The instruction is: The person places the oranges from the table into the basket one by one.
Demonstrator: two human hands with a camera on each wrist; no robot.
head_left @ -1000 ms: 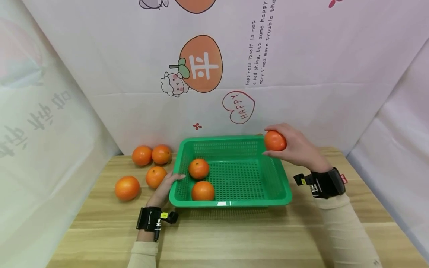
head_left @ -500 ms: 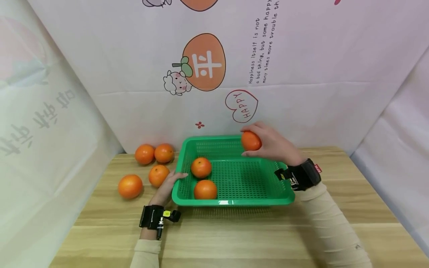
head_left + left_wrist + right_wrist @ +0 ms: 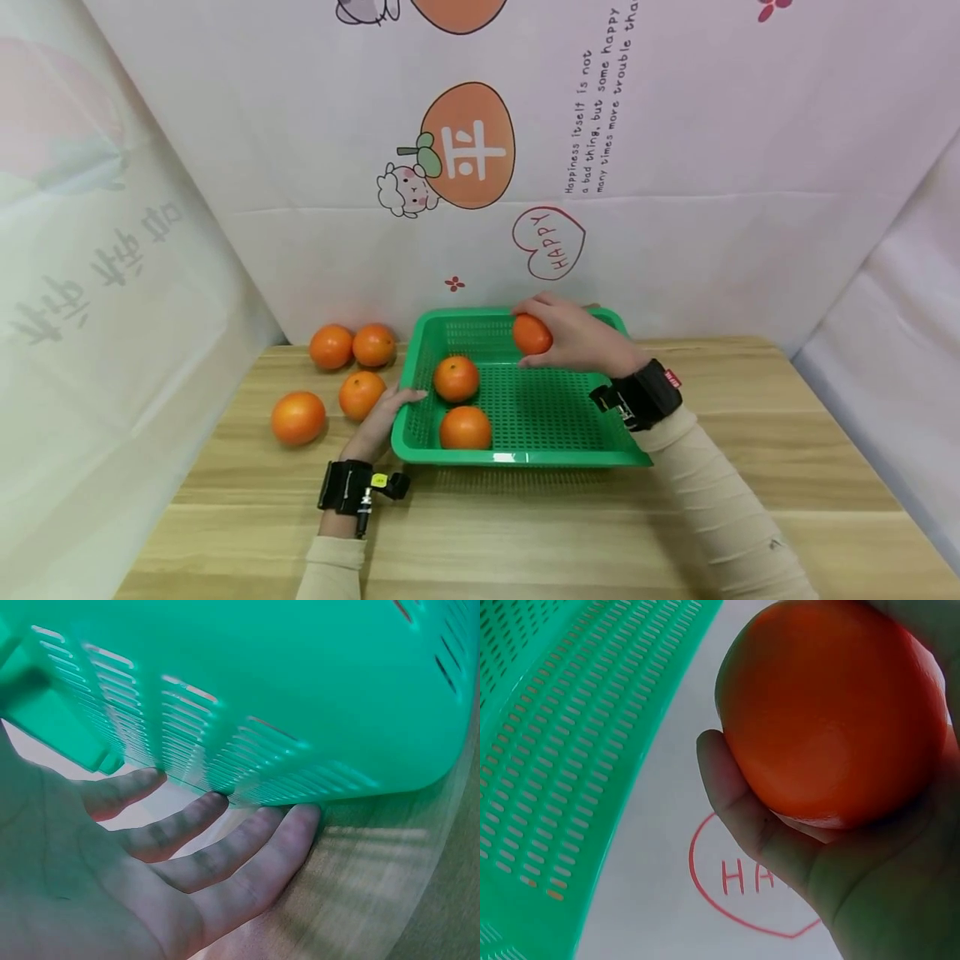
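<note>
Glossy round orange fruit, held over upright green slotted basket, two similar fruits inside at left

Three cameras, one green basket in every shot!
Head view gazes forward and down across the table; left wrist view peers close at the basket's outer wall; right wrist view crowds the gripped fruit, sharing the printed heart with head view.

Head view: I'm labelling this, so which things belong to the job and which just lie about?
Job, apparently:
round orange fruit in right hand
green perforated plastic basket
two round orange fruits inside it

Lying about, possibly waiting:
four round orange fruits on wooden table
</note>
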